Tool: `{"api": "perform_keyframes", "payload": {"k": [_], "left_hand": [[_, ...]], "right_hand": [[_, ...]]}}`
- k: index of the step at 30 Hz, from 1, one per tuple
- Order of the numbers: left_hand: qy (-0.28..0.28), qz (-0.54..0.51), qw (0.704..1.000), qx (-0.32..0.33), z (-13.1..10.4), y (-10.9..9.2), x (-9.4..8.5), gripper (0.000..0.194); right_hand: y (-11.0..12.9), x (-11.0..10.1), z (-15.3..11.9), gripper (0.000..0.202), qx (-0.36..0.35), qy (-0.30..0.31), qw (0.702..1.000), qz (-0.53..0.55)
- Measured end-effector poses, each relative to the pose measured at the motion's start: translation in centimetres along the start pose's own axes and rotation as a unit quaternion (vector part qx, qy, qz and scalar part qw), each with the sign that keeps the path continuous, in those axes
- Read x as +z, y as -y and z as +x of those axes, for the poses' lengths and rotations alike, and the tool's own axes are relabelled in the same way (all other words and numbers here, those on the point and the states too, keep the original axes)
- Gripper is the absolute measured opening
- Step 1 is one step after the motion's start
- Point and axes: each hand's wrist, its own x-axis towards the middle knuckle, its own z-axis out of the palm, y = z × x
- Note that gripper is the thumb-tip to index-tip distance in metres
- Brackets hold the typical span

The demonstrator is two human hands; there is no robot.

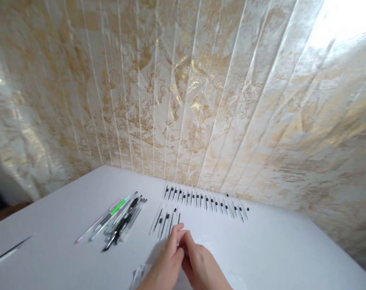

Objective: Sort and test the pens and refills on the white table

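Note:
My left hand (170, 257) and my right hand (199, 257) meet over the white table, low in the middle of the head view. The fingers of both are bent together at the tips, and whatever they may hold is hidden between them. Just beyond my left hand lies a short row of clear tubes with black parts (164, 220). Farther back, a longer row of similar pieces (201, 199) stretches to the right.
A pile of pens (119, 219), one bright green, lies left of my hands. A thin black and white stick (10, 250) is at the far left. Crumpled clear wrapping (138, 275) lies beside my left wrist. A gold-patterned curtain (183, 88) hangs behind the white table (261, 257).

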Motion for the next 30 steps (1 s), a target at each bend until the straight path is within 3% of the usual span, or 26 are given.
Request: {"api": "perform_keyframes", "payload": {"k": [3,6,10,13,20,30], "left_hand": [[-0.002,0.030,1.000,-0.003,0.2,-1.0,-0.5,0.044],[-0.044,0.110,0.991,0.062,0.6,-2.1,-1.5,0.041],[-0.113,0.275,0.930,0.214,2.0,-2.5,-3.6,0.049],[-0.101,0.363,0.895,0.241,3.1,-1.8,-4.8,0.054],[-0.035,0.446,0.860,0.246,4.1,0.1,-4.6,0.070],[-0.052,0.476,0.848,0.226,4.0,0.4,-4.2,0.080]], "right_hand": [[-0.1,-0.7,1.5,0.023,0.022,-0.017,1.000,0.008],[-1.4,-1.3,4.1,0.020,0.082,-0.059,0.994,-0.029],[-3.0,-1.2,8.0,0.018,0.136,-0.071,0.987,-0.053],[-3.2,-1.0,9.5,0.016,0.143,-0.072,0.986,-0.053],[-3.6,-1.1,7.7,0.028,0.135,-0.081,0.986,-0.058],[-2.7,-0.3,6.0,0.029,0.138,-0.091,0.984,-0.058]]}}
